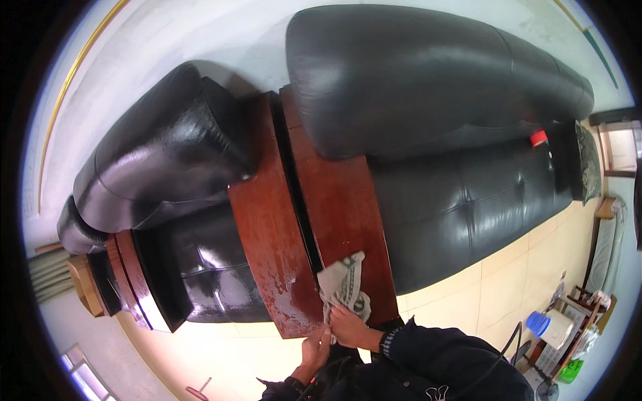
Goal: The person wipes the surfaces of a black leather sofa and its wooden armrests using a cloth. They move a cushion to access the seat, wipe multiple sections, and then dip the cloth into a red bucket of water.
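A light patterned cloth [343, 283] lies bunched over the front end of the right reddish-brown wooden armrest [346, 210]. My right hand [348, 327] grips its near part. Just left of it, my left hand [316, 348] pinches the cloth's lower end between thumb and fingers, close to the armrest's edge. Beside that armrest, across a narrow dark gap, runs a second wooden armrest [271, 235], whose front part shows wet or worn patches. The cloth hides part of the right armrest's surface.
A long black leather sofa [466, 200] stands on the right, with a red-topped object [539, 138] on it. A black leather armchair [215, 265] is on the left. At lower right, a blue-lidded container [549, 327] stands among clutter over the tiled floor [501, 275].
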`<state>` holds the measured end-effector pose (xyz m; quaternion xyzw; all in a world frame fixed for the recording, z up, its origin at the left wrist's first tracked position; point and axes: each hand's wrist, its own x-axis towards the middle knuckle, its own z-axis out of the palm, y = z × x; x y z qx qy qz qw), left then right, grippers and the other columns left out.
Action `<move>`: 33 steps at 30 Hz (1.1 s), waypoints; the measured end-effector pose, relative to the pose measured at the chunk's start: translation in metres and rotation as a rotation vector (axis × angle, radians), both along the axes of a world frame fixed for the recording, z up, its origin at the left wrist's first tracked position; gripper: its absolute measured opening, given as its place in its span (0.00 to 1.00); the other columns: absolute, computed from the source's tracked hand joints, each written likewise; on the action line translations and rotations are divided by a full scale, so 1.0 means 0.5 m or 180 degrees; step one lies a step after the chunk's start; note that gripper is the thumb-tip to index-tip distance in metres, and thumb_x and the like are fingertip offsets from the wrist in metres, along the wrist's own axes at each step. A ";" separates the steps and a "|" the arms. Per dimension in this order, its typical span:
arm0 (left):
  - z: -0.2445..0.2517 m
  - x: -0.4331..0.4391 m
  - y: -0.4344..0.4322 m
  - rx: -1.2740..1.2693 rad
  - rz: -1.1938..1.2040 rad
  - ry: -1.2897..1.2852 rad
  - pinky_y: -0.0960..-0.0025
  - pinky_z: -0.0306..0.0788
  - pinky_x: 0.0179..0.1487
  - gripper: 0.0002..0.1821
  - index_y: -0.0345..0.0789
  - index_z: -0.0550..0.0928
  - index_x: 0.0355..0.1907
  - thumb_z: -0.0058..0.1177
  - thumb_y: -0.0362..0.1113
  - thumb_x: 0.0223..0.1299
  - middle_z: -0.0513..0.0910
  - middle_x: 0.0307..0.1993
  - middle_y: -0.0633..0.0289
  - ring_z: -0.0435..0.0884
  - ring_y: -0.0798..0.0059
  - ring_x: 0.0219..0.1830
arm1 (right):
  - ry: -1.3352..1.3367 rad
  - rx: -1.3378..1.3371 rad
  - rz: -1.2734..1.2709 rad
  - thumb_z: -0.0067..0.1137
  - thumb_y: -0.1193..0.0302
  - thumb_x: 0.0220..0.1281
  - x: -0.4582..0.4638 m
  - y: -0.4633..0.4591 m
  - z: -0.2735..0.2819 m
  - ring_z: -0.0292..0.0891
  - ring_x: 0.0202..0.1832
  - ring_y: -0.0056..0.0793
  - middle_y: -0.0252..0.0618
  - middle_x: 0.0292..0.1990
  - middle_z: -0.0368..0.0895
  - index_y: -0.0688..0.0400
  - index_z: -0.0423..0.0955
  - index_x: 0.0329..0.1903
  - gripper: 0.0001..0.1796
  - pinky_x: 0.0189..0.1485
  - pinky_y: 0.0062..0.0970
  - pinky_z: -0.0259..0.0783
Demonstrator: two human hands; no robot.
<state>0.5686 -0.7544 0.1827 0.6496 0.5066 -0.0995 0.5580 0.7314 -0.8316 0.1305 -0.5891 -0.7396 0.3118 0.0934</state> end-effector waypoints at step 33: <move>-0.132 0.635 0.857 0.0991 0.1119 -0.2031 0.62 0.52 0.84 0.44 0.30 0.56 0.85 0.27 0.66 0.86 0.60 0.82 0.51 0.58 0.60 0.83 | 0.1574 0.0544 -0.3408 0.66 0.57 0.65 0.493 1.085 -0.100 0.66 0.71 0.66 0.74 0.67 0.69 0.78 0.60 0.70 0.44 0.77 0.52 0.60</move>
